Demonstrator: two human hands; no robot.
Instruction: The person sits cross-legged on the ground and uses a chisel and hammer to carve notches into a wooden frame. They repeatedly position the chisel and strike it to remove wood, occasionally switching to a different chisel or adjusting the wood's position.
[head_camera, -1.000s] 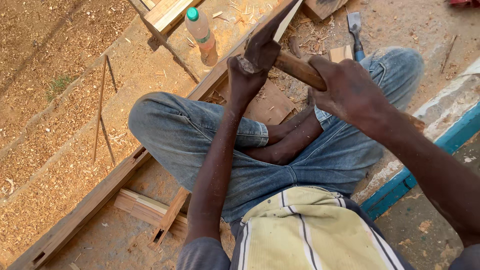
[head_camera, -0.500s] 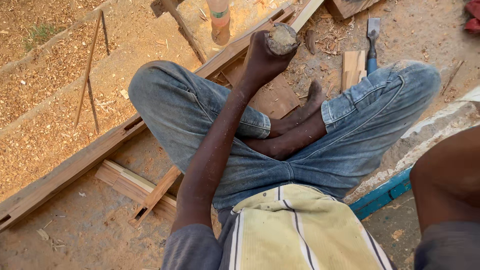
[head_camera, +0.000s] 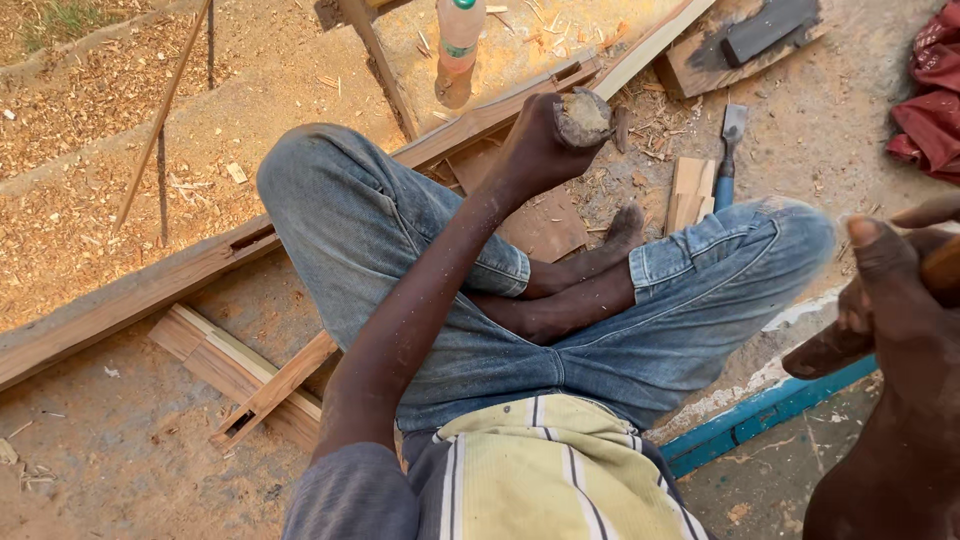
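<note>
Chisel handle (head_camera: 583, 117) is clamped in the left hand (head_camera: 540, 150), its battered top standing above the fingers, the blade hidden below them over the long wooden rail (head_camera: 200, 272). Right hand (head_camera: 895, 290) is wrapped around a mallet handle (head_camera: 945, 265) (raised, blurred). The strike is best landed squarely on the handle top, clear of the knuckles.

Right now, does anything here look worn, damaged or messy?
Yes. The chisel in the left hand has a battered, mushroomed butt end, frayed as if from many blows. Wood chips litter the ground beside the long beam. The right hand grips a wooden handle at the frame's edge.
</note>
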